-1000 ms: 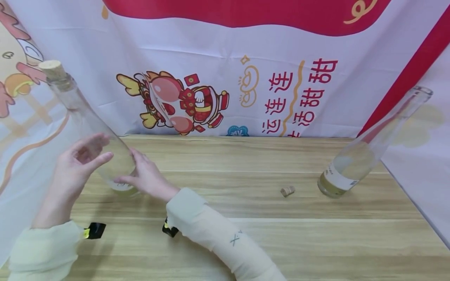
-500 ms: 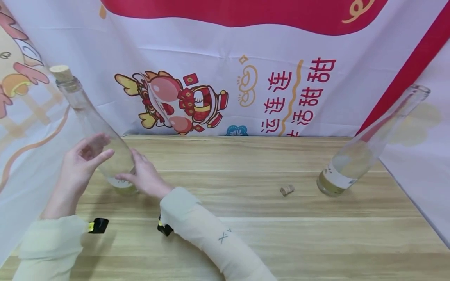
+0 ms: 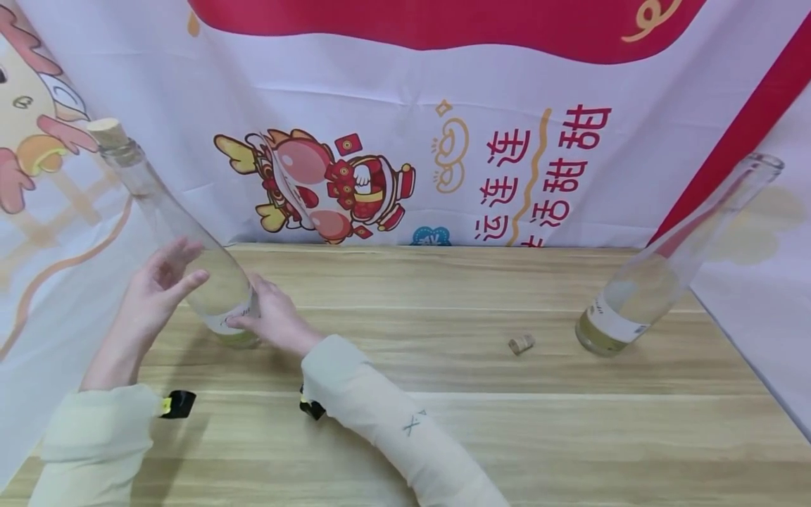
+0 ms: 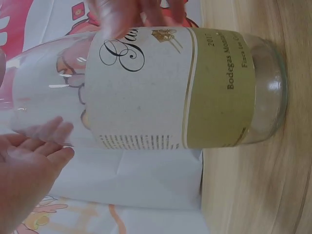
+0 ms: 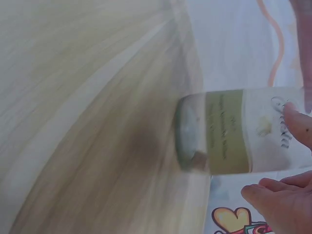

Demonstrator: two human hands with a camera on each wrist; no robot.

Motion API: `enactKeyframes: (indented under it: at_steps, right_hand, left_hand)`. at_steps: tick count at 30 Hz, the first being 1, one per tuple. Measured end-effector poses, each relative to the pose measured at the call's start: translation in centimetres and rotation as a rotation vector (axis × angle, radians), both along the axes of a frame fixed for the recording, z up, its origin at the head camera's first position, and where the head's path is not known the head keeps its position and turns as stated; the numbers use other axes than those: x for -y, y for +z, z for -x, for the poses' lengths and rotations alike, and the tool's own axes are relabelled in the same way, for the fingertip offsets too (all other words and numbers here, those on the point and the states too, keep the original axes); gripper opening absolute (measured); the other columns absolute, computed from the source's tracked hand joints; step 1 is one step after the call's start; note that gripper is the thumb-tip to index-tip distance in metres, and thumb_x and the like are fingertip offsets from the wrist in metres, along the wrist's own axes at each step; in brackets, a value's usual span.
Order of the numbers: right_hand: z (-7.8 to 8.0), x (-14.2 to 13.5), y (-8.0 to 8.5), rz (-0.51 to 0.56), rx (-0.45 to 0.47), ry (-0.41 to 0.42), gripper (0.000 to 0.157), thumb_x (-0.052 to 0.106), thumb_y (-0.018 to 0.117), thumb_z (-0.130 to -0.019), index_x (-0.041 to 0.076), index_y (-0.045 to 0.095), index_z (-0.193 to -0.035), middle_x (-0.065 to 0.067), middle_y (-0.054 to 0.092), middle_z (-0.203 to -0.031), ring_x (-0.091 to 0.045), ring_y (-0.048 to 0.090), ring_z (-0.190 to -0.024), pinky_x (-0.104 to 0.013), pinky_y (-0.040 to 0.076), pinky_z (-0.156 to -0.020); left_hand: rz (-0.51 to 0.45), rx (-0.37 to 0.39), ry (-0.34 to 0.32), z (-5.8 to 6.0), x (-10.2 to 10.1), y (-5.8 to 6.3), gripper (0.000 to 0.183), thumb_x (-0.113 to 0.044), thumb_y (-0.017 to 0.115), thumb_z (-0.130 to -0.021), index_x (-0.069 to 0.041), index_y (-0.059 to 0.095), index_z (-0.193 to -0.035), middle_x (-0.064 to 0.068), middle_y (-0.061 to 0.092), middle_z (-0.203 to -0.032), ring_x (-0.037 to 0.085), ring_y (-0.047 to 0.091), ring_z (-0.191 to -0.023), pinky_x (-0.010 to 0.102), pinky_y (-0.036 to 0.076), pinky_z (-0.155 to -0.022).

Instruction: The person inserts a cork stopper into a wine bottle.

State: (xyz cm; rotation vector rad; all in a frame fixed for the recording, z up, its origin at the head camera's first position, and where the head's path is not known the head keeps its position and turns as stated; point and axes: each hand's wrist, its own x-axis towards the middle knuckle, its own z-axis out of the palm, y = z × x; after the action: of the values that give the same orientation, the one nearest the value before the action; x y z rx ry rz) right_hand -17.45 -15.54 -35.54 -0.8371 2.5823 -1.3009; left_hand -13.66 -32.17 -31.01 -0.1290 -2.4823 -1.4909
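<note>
A clear glass wine bottle (image 3: 226, 282), leaning left in the head view, carries a white and olive label (image 4: 146, 92) and has a cork (image 3: 108, 132) protruding from its mouth. My left hand (image 3: 148, 296) curves round its middle, thumb in front and fingers toward the far side. Lower down, my right hand (image 3: 281, 322) grips it from the right, its thumb over the label. In the left wrist view, the left fingers (image 4: 39, 153) meet the bottle's side above the label. The base is close over the wooden table.
A second labelled glass bottle (image 3: 613, 322) stands at the right without a cork in its mouth. A small cork (image 3: 522, 343) lies on the table (image 3: 570, 436) to its left. Printed white cloth (image 3: 393, 84) hangs behind the table and at both sides.
The bottle has turned between the hands, bringing more of its label toward the head camera. Bottle and both hands have shifted slightly right. The loose cork and second bottle stay in place.
</note>
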Motion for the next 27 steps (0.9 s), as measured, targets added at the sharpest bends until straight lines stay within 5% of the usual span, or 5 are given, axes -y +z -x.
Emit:
enactKeyframes:
  at_steps: [7,12,15,20,27]
  right_hand:
    - [0.2,-2.5,-1.0,-0.141,0.008,0.017,0.079,0.034,0.067,-0.081,0.003,0.026,-0.141,-0.009,0.032,-0.144,-0.016,0.031,-0.131,-0.023,0.026,-0.106]
    - [0.5,-4.3,-1.1,-0.21,-0.007,0.044,0.074,0.034,0.065,-0.083,0.004,0.029,-0.141,-0.008,0.035,-0.143,-0.015,0.033,-0.13,-0.023,0.028,-0.105]
    - [0.7,-5.5,-0.9,-0.266,-0.022,0.078,0.071,0.036,0.062,-0.085,0.003,0.031,-0.14,-0.008,0.037,-0.142,-0.016,0.035,-0.129,-0.024,0.029,-0.105]
    - [0.8,-7.6,-0.6,-0.377,-0.058,0.15,0.065,0.034,0.059,-0.088,0.0,0.033,-0.138,-0.01,0.049,-0.13,-0.015,0.045,-0.12,-0.022,0.032,-0.103]
    - [0.5,-10.8,-0.6,-0.536,-0.028,0.187,0.061,0.033,0.06,-0.088,0.003,0.037,-0.136,-0.01,0.047,-0.132,-0.017,0.046,-0.119,-0.025,0.037,-0.1]
  left_hand:
    - [0.019,-0.086,0.241,-0.8,-1.5,0.9,0.068,-0.01,0.061,-0.087,-0.007,0.022,-0.143,0.011,0.032,-0.143,0.011,0.027,-0.132,0.014,0.019,-0.106]
    - [0.047,-0.495,0.486,-2.2,-4.5,2.1,0.057,-0.004,0.067,-0.079,-0.005,0.043,-0.13,0.003,0.046,-0.13,0.013,0.041,-0.12,0.022,0.03,-0.104]
    - [0.143,-0.759,0.519,-2.5,-6.5,2.4,0.042,-0.016,0.068,-0.079,0.002,0.054,-0.114,0.009,0.056,-0.118,0.021,0.048,-0.112,0.028,0.035,-0.1]
    - [0.372,-0.866,0.224,-2.0,-8.2,1.9,0.056,-0.043,0.054,-0.087,0.009,0.056,-0.105,0.024,0.059,-0.104,0.037,0.053,-0.1,0.029,0.036,-0.099]
    - [0.657,-0.578,-0.288,-1.0,-9.6,0.1,0.042,-0.033,0.06,-0.087,0.002,0.057,-0.11,0.015,0.06,-0.108,0.031,0.054,-0.102,0.037,0.043,-0.092]
